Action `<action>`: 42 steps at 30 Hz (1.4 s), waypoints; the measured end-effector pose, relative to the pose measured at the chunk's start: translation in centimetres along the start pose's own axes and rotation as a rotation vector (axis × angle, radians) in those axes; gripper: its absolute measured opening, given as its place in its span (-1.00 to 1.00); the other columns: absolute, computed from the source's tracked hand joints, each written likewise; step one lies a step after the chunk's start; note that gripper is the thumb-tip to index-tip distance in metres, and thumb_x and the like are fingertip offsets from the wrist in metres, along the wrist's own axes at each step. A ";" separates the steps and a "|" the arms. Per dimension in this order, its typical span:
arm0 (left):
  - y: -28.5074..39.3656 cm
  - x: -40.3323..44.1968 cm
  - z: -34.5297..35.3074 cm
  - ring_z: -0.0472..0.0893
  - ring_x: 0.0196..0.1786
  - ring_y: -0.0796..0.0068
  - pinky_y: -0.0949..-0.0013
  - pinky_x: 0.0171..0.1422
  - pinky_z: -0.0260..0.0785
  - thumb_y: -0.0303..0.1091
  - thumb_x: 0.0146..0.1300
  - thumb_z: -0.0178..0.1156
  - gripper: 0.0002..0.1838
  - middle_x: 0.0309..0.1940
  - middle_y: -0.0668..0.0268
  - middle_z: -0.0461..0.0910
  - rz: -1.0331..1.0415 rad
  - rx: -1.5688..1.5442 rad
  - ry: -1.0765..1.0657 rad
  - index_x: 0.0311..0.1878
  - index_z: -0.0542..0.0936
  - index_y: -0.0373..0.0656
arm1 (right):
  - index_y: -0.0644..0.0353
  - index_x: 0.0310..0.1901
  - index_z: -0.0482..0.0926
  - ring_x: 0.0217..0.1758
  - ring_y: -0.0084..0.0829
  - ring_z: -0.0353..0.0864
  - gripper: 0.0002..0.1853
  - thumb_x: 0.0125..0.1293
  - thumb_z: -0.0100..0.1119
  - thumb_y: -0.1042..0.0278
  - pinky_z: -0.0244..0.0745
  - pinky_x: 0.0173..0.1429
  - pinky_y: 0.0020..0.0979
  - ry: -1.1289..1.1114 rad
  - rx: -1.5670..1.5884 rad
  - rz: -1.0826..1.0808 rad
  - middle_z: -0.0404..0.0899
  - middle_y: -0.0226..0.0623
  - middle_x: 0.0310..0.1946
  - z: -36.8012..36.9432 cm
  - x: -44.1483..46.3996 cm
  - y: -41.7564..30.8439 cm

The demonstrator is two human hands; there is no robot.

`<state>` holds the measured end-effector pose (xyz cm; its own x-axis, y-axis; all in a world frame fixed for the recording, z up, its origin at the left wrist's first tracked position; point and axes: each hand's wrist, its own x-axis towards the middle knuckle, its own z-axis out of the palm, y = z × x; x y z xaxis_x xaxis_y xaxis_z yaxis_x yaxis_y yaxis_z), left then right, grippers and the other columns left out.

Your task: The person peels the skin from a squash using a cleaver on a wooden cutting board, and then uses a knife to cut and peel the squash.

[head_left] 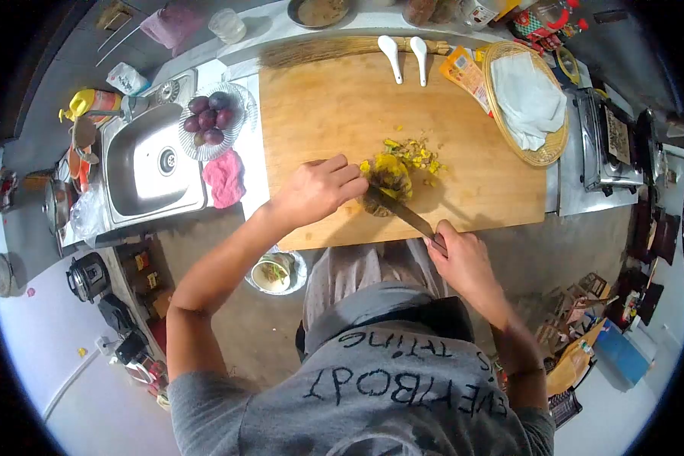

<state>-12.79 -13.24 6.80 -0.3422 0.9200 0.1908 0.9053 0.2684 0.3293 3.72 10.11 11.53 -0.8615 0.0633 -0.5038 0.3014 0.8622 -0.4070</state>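
Observation:
On the wooden board [319,106] sits a roundish yellow thing with dark patches [391,173], perhaps a piece of pumpkin; its kind is not certain. My right hand [463,254] is closed around the handle of a knife [406,215], whose dark blade slants up and left across the near side of the yellow thing. My left hand [323,186] has curled fingers at the thing's left edge, right by the knife's tip. Whether those fingers grip the yellow thing or the blade is hidden. Small yellow scraps [422,156] lie scattered just beyond it.
Two white spoons [403,59] lie at the board's back edge. A round woven tray [558,144] with a white cloth overlaps the right side. Left are a sink [114,163], a bowl of plums [239,121] and a pink cloth [224,180]. A lined bin [271,275] stands below.

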 end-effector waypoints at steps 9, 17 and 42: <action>0.0 0.5 0.0 0.49 -0.22 0.42 0.40 -0.34 0.50 -0.44 -0.09 0.15 -0.78 -0.35 0.43 0.44 0.011 -0.024 0.002 -0.29 0.47 -0.04 | 0.22 -0.30 0.44 -0.37 0.01 0.63 -0.76 0.21 0.21 0.24 0.52 -0.26 -0.03 -0.094 0.082 0.034 0.60 -0.06 -0.51 -0.8 0.4 0.0; -0.6 0.4 0.7 0.51 -0.29 0.45 0.37 -0.42 0.46 -0.44 -0.23 0.19 -0.69 -0.40 0.47 0.47 0.043 -0.012 0.009 -0.30 0.50 0.01 | 0.23 -0.28 0.46 -0.37 0.07 0.62 -0.81 0.20 0.19 0.31 0.51 -0.24 0.00 -0.101 0.037 0.036 0.58 0.01 -0.54 -0.8 0.9 -0.2; -2.0 0.5 1.3 0.50 -0.32 0.42 0.38 -0.42 0.46 -0.46 -0.32 0.23 -0.61 -0.37 0.44 0.50 0.149 -0.122 -0.008 -0.26 0.52 -0.04 | 0.19 -0.25 0.49 -0.32 0.05 0.63 -0.83 0.13 0.21 0.37 0.53 -0.23 -0.01 -0.163 0.020 0.067 0.60 -0.01 -0.47 -1.1 1.3 -0.6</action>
<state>-14.43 -12.93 5.07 -0.2042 0.9494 0.2386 0.9084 0.0929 0.4076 1.93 10.27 11.92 -0.7618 0.0370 -0.6468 0.3656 0.8488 -0.3821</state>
